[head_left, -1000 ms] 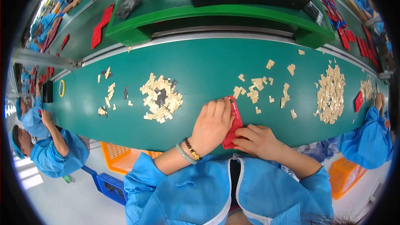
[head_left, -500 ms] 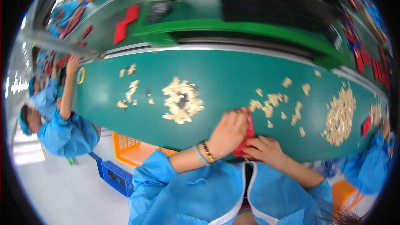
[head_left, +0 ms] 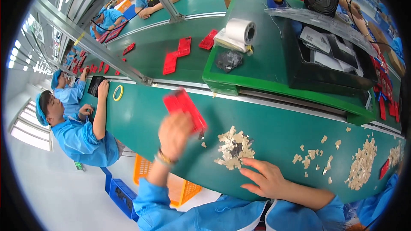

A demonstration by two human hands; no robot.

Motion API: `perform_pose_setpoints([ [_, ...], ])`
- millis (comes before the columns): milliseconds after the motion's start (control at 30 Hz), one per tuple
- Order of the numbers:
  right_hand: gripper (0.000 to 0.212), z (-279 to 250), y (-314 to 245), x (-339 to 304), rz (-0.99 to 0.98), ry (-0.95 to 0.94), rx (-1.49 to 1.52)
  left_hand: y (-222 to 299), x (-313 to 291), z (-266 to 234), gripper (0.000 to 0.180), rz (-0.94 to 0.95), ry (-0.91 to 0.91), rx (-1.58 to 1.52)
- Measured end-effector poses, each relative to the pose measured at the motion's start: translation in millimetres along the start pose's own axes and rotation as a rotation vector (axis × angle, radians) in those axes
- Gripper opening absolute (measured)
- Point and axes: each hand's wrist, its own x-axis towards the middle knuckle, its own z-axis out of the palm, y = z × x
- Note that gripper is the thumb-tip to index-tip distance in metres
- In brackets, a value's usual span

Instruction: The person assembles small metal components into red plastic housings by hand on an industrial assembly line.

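My left hand (head_left: pixel 174 136), smeared a little by motion, grips a flat red plastic part (head_left: pixel 191 110) above the green table at left of centre. The part is tilted, and my fingers hide its near end. My right hand (head_left: pixel 266 180) lies low over the table with its fingers spread and nothing in it. Its fingertips are at the near right edge of a pile of small cream-coloured pieces (head_left: pixel 229 152). Several dark bits (head_left: pixel 236 148) sit in the middle of that pile.
Loose cream pieces (head_left: pixel 311 157) and a larger heap (head_left: pixel 363 164) lie to the right. A green raised shelf (head_left: pixel 265 92) carries a black bin (head_left: pixel 334 77) and a white roll (head_left: pixel 240 31). Beyond a rail, red parts (head_left: pixel 170 63) lie on a belt. A co-worker (head_left: pixel 81 124) stands at left.
My left hand has swung left and forward with the red part, out of both hands' hold. My right hand has let go and opened beside the cream pile. The view has shifted leftward and up.
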Motion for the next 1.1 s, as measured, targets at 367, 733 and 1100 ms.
perform_pose_setpoints([
  [367,0.040,-21.5,-4.5,-68.9,0.289,-0.232,-0.251,-244.5,-21.3,132.0,0.036,-0.660,-0.442,0.241],
  [733,0.053,-15.8,-1.9,-68.3,0.158,0.003,-0.350,142.3,19.9,-10.3,0.029,0.013,-0.171,-0.287],
  [1100,0.048,-41.9,-6.2,-95.1,0.101,-0.542,-0.258,64.2,-50.2,36.8,0.009,-0.583,-0.294,0.026],
])
